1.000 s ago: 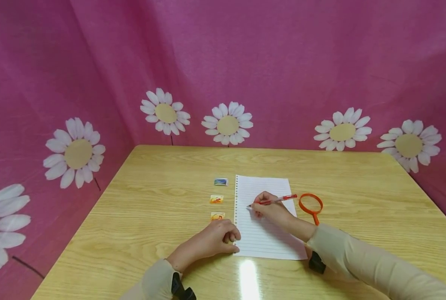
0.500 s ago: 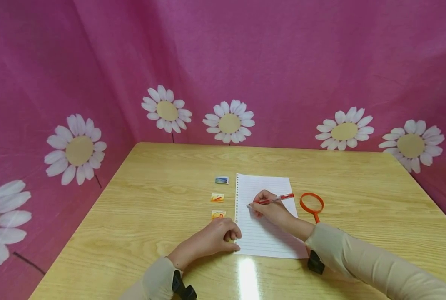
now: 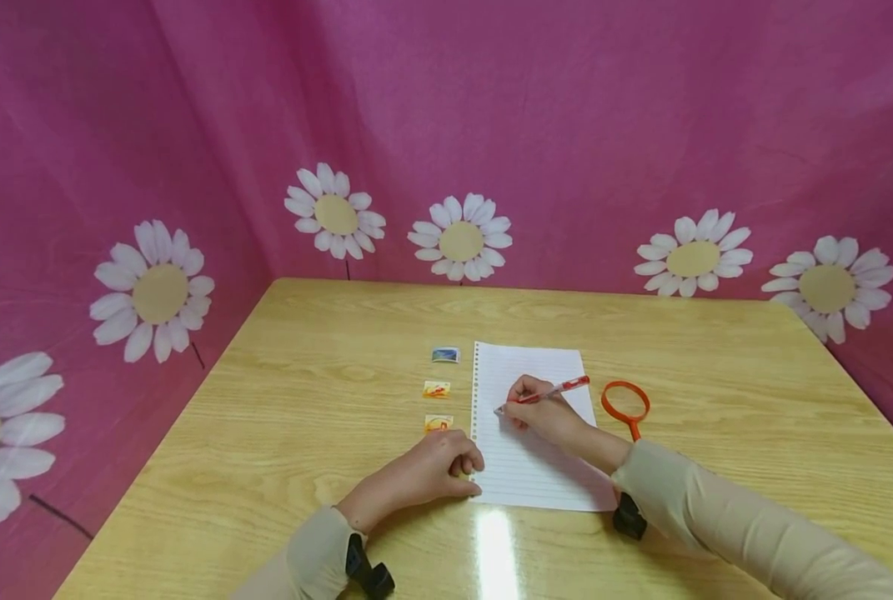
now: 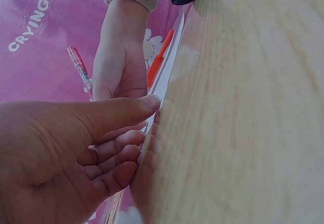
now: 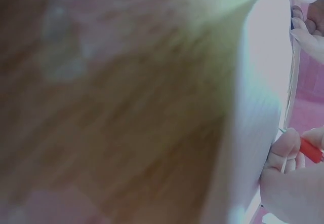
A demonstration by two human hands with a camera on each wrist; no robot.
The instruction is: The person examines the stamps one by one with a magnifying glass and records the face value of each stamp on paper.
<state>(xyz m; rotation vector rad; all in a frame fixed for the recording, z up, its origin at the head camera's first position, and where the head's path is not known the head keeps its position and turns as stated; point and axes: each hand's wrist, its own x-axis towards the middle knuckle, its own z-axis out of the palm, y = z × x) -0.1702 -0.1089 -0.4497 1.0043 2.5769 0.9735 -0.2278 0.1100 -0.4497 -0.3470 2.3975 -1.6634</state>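
A lined white sheet (image 3: 536,475) with punched holes along its left edge lies on the table. My right hand (image 3: 554,418) rests on it and pinches a red pen (image 3: 572,384), its tip at the paper near the left side. In the right wrist view the red grip of the pen (image 5: 310,150) shows between finger and thumb. My left hand (image 3: 427,471) rests at the sheet's lower left edge, thumb and fingertips touching its border, fingers bent loosely; the left wrist view shows the thumb (image 4: 126,111) lying along the paper edge.
Left of the sheet, a blue card (image 3: 445,355) and two yellow cards (image 3: 436,390) stand in a column, the nearest (image 3: 438,423) just beyond my left hand. An orange magnifying glass (image 3: 634,427) lies right of the sheet. A pink curtain with daisies (image 3: 461,241) hangs behind the table (image 3: 326,358).
The head view has shifted slightly, so the table and the things on it appear a little higher. The pen's upper end tilts slightly differently; both hands keep their places on the sheet.
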